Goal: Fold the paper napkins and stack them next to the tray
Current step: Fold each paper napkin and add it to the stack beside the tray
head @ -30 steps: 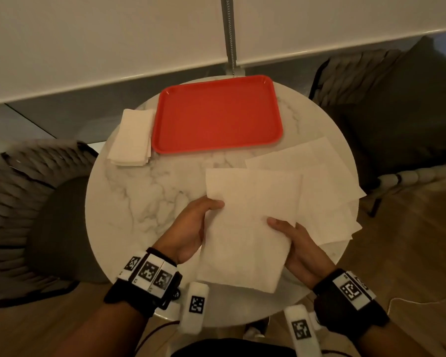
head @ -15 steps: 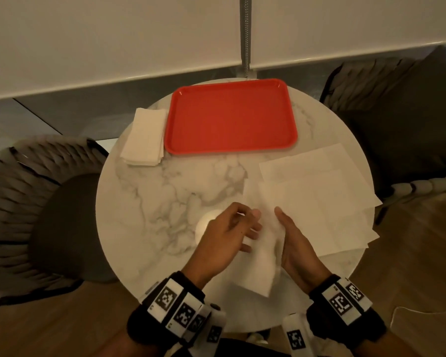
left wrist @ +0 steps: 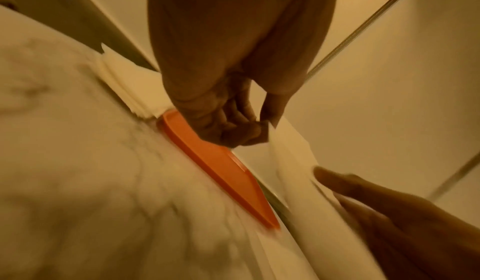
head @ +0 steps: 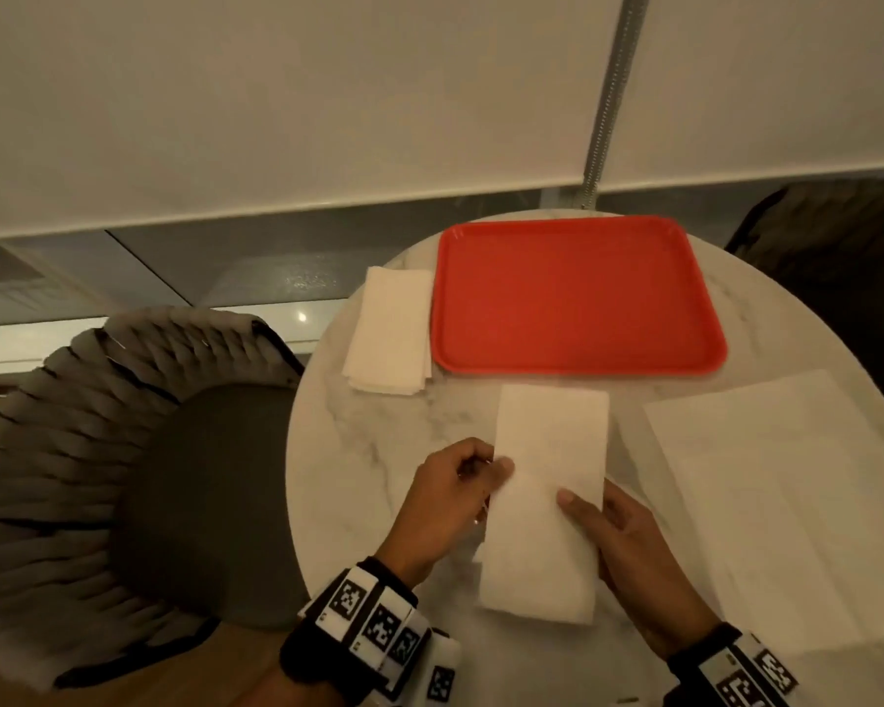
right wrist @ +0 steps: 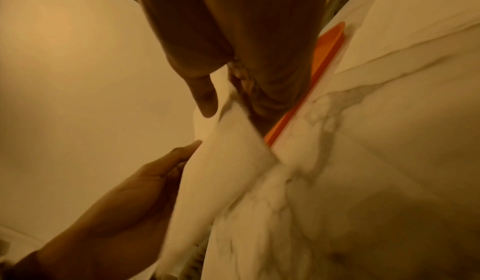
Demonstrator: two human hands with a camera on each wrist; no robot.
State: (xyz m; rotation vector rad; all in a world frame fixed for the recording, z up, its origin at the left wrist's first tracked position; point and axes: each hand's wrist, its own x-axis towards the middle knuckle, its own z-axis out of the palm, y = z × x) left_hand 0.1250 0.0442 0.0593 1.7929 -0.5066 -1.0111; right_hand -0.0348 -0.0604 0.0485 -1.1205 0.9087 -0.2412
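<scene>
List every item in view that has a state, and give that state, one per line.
Held napkin: folded to a narrow strip, gripped by both hands.
Napkin stack: folded, left of tray.
Loose napkins: unfolded, flat.
Red tray: nothing on it.
Left hand: pinching napkin.
Right hand: gripping napkin.

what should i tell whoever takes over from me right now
Left hand pinches the left edge of a half-folded napkin; right hand holds its right edge, thumb on top.
The napkin is held in front of the tray, on the near side.
Done: folded stack lies against the tray's left side.
Left: finish this napkin, add it to the stack, then fold the flat napkins on the right of the table.
</scene>
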